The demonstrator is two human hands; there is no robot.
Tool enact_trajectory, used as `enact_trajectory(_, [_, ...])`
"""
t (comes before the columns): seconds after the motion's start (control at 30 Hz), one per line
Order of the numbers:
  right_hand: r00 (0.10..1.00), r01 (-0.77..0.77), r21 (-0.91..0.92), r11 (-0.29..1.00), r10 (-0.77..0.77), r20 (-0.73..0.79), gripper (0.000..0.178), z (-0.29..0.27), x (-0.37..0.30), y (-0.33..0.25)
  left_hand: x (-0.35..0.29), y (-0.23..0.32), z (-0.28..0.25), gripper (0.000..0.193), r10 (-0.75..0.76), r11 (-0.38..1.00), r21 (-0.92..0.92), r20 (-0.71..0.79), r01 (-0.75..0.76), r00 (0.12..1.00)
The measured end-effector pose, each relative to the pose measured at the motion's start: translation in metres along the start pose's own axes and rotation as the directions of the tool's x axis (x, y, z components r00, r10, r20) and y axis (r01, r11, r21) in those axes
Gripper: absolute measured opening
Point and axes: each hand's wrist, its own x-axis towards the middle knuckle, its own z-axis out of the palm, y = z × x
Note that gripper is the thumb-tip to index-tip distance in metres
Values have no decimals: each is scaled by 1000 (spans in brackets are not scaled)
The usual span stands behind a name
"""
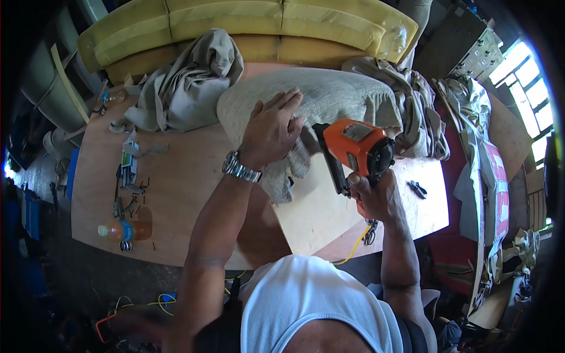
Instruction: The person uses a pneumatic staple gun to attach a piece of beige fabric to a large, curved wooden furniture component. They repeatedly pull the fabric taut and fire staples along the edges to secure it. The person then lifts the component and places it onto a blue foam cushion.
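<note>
My right hand is closed around the handle of an orange and black staple gun. The tool's black nose points toward a grey-beige woven fabric draped over a padded, rounded piece. A yellow air hose runs below the tool. On the fabric's near edge lies my left hand, fingers stretched out and pressed down, a metal watch on that wrist. Part of the fabric hangs below this hand, over a pale wooden board. Whether the gun's nose touches the fabric, I cannot tell.
Beneath everything is a wooden worktable. At its left are a bottle of orange drink, scissors and loose staples. Pliers lie at the right. Crumpled cloth and a yellow foam sofa back stand behind.
</note>
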Motion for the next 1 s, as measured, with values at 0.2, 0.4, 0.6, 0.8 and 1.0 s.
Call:
enact_trajectory(0.2, [997, 72, -27, 997, -71, 17, 54, 0, 15, -24, -3, -3, -2, 67, 7, 1000, 12, 28, -8, 1000])
enact_trajectory(0.4, [998, 56, -73, 996, -54, 29, 46, 5, 21, -23, -3, -4, -8, 97, 61, 998, -32, 96, -58, 994])
enact_trajectory(0.6, [997, 76, -73, 994, -75, 13, 39, 5, 16, -27, -8, -29, -18, 125, 118, 802, -597, 168, 6, 979])
enact_trajectory(0.8, [998, -25, -40, 999, 27, 52, 44, 13, 24, -26, -8, -38, -33, 123, 81, 225, -953, 226, 203, 971])
enact_trajectory(1.0, [997, -59, -60, 996, 62, 44, 38, 21, 9, -12, -19, -105, -13, 93, -289, -260, -965, 95, 18, 953])
